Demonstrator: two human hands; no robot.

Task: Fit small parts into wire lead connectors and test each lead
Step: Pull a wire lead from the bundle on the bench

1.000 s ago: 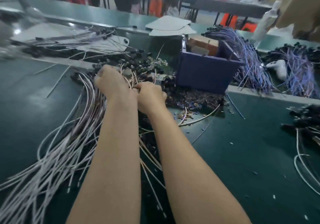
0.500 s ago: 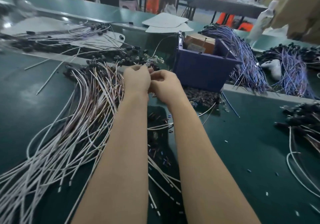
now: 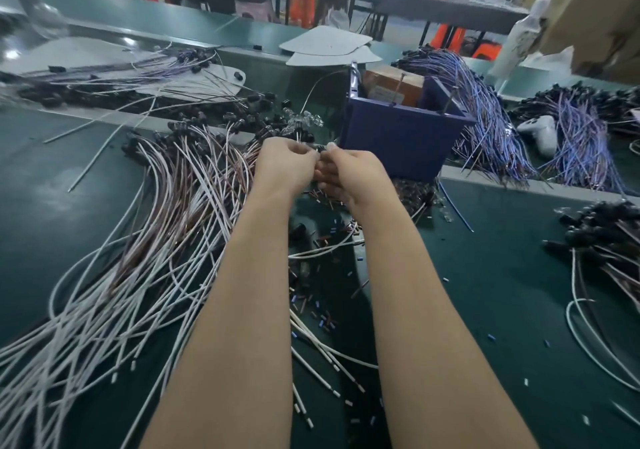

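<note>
The green tabletop [image 3: 502, 275] is spread with work. The fan of white and brown wire leads [image 3: 156, 240] covers its left half, lying much as it did a second ago. The blue bin [image 3: 398, 143] stands behind the hands, with purple leads [image 3: 485, 119] draped beside it on the right. A second ago the left hand [image 3: 284, 168] was down on the lead pile and the right hand [image 3: 353, 174] was beside it. Now both are lifted off the pile and held together just in front of the bin, about where they were half a second ago. The fingers [image 3: 304, 148] of both hands are curled and meet tip to tip, pinching a small dark connector [image 3: 321, 151] between them. Its detail is too small to make out. Loose small parts [image 3: 322, 310] lie scattered on the tabletop between the forearms.
</note>
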